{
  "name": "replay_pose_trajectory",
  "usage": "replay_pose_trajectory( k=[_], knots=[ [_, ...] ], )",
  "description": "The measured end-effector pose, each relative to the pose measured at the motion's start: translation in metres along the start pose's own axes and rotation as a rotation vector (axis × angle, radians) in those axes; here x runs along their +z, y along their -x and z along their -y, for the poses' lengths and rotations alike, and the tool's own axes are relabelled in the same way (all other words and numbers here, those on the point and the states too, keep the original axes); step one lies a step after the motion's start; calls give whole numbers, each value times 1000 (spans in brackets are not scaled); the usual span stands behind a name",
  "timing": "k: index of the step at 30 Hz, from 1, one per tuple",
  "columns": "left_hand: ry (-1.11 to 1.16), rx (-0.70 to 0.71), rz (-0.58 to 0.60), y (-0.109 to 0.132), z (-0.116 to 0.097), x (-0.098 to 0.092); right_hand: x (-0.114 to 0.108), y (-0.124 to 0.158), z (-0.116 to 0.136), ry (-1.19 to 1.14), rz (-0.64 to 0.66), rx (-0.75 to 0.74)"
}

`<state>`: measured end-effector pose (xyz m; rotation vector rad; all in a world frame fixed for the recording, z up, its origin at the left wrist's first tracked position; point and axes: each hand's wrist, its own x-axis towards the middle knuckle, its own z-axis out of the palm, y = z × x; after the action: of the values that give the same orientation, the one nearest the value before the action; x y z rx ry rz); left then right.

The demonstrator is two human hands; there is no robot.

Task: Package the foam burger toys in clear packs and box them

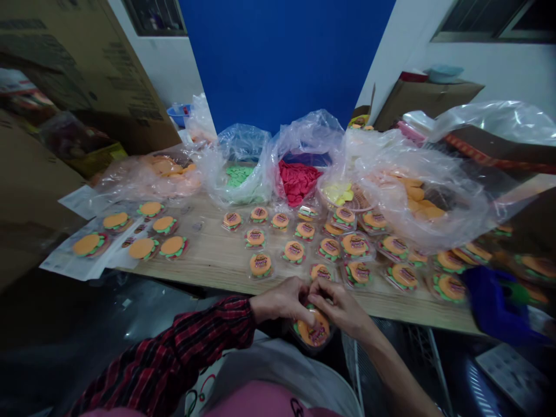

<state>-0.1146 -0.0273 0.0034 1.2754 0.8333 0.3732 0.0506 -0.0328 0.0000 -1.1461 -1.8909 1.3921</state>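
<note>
Head view, biggest things first: blue backdrop (282,58) filling the far middle, cardboard boxes (78,58) stacked at left. Below them, long wooden surface (217,260), crowded across its whole width. Along its far edge, a row of clear plastic bags: orange discs (169,171) at left, then green pieces (238,174), red pieces (297,180), yellow pieces (339,192) beside a small basket, and more orange pieces (419,200) at right under loose crumpled film. In front of the bags, many small burger toys (295,252) in clear packs, laid in loose rows from the middle to the right, plus a handful of plain-topped burgers (143,248) on a white sheet (65,266) at left. Near the right edge, a blurred dark blue object (490,301), kind not clear. Closest in, both hands meeting just off the near edge of the surface: left hand (282,301) in a red plaid sleeve (195,341), right hand (343,310) with bare forearm, both closed with fingertips pinched on one burger pack (315,334), held between them above the lap. Judging by the layout: a good number of packs already made up and set down, one in hand, bags far from emptied, so plenty of loose pieces left
</note>
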Motion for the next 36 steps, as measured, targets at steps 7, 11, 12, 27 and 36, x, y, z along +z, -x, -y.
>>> replay_pose_trajectory(
  k=[7, 11, 12, 27, 36],
  knots=[
    [22, -30, 3, -5, 0, 5, 1, 5, -1, 42, -53, -61],
    [-4, -12, -44, -8, 1, 3, 7, 9, -11, -114, -199, 2],
    [26, 7, -61, -8, 1, 3, 8, 9, -13, -176, -263, 22],
    [303, 74, -94, -10, -1, 25, -16, 13, -15, -362, -454, 60],
    [360, 121, -205, -33, -6, 40, -17, 60, -32, -281, -517, 108]
  ],
)
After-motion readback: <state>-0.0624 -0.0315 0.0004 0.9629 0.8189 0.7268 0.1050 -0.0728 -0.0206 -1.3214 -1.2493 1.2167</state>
